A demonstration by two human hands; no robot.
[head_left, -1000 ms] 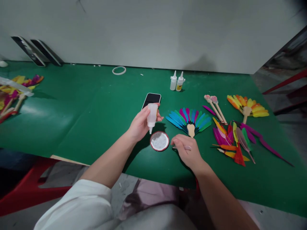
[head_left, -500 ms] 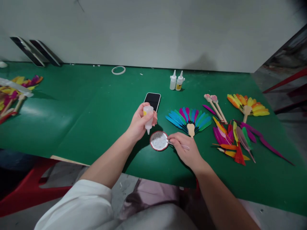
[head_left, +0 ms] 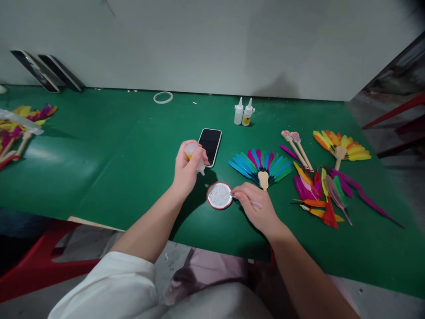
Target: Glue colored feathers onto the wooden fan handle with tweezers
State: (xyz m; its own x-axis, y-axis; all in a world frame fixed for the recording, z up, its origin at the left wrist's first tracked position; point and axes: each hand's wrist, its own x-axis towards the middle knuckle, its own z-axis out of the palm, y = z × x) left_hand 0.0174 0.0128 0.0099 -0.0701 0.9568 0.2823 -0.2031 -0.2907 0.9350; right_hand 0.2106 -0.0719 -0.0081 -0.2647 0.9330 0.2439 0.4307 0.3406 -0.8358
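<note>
1. Head view: the left hand (head_left: pixel 186 170) is wrapped around a small glue bottle (head_left: pixel 195 156), mostly hidden by the fingers, its nozzle tilted down toward the right. The right hand (head_left: pixel 257 209) pinches a thin pink stick (head_left: pixel 247 201) whose tip reaches the round lid (head_left: pixel 219 195) holding white glue, near the table's front edge.
2. A green table (head_left: pixel 116 146) runs back to a pale wall; feathers at far left are cut off.
3. A phone (head_left: pixel 210 141) lies beyond the bottle; a blue feather fan (head_left: pixel 260 163), loose feathers (head_left: pixel 318 195) and two glue bottles (head_left: pixel 243 112) sit to the right.
</note>
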